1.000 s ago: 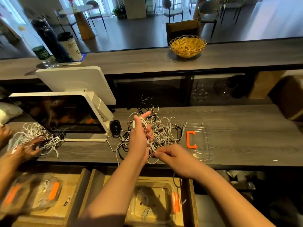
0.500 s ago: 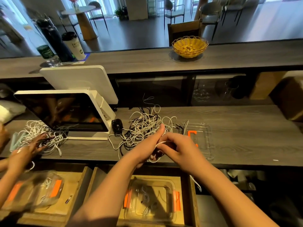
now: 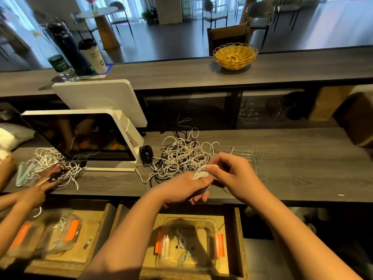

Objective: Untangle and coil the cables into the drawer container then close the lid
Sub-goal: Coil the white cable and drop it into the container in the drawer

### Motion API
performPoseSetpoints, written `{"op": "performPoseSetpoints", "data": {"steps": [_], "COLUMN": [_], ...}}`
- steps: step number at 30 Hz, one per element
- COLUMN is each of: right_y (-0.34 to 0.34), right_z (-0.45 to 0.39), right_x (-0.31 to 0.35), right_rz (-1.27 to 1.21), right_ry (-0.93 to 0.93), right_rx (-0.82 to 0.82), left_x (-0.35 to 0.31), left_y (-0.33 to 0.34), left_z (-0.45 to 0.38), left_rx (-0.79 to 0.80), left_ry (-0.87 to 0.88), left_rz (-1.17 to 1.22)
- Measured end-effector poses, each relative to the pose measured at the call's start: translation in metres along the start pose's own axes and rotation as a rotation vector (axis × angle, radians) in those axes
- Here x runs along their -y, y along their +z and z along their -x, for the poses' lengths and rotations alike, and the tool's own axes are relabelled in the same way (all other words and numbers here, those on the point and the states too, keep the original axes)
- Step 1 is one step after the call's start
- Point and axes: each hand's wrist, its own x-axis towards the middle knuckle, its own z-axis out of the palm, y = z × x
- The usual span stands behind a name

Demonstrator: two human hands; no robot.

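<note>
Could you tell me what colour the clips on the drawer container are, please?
Orange, on the container in the head view.

Your left hand (image 3: 182,187) and right hand (image 3: 234,174) are both bare, with no gloves, rings or watch to be seen, and your forearms are uncovered right down to the frame's lower edge

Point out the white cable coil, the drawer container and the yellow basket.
white cable coil (image 3: 201,174), head view, on its wound loops.
drawer container (image 3: 210,223), head view, on its clear rim.
yellow basket (image 3: 235,64), head view, on its woven wall.
</note>
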Motion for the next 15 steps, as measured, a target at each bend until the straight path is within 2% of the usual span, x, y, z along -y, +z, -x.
{"op": "performPoseSetpoints", "data": {"steps": [5,8,12,15], "right_y": [0.005,0.011,0.027,0.037], "right_z": [0.000,0.002,0.006,0.011], "right_x": [-0.006,-0.005,0.000,0.003], "right_rz": [-0.038,-0.087,-0.201,-0.282], "right_ry": [0.088,0.160,0.148,0.126], "right_rx": [-0.089,-0.125,-0.003,0.126], "left_x": [0.005,0.003,-0.008,-0.015], "left_y": [0.006,0.015,0.026,0.027], "left_z": [-0.001,0.000,-0.002,-0.005], "left_rx": [-0.254,-0.367,-0.407,-0.505], "left_ry": [-0.021,0.032,0.136,0.168], "left_rz": [0.341,0.490,0.831,0.887]}}
